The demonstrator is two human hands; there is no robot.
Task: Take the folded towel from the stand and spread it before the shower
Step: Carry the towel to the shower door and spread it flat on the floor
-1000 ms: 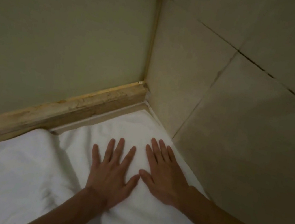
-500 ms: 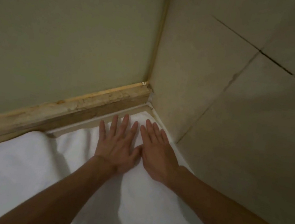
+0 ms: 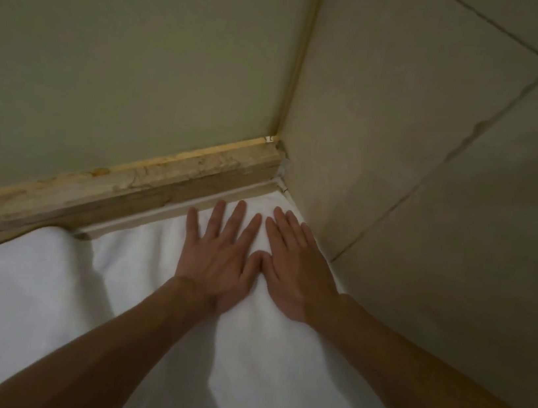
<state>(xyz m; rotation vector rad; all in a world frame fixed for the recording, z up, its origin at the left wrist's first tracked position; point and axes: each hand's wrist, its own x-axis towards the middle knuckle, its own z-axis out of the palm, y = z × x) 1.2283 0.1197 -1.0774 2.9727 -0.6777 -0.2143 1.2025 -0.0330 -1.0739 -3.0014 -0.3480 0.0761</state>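
A: How does the towel (image 3: 39,303) look to handle?

B: Soft and light, I'd judge. It lies white across the lower half of the frame, its far corner tucked into the angle where the worn wooden strip (image 3: 117,193) meets the tiled wall (image 3: 418,190). A raised fold sits at the left, against the strip, so it bunches readily and won't hold a shape.

A: Where would you take hold?

B: For smoothing, flat palms do. To shift it, I'd pinch an edge or that corner; cloth like this probably slides easily on the floor.

A: And the hands?

B: Both arms reach in from the bottom of the frame. The left hand (image 3: 218,259) and right hand (image 3: 296,270) lie palm down at centre, side by side, thumbs touching. Fingers are stretched out and slightly spread, gripping nothing, just pressing on the towel near its corner.
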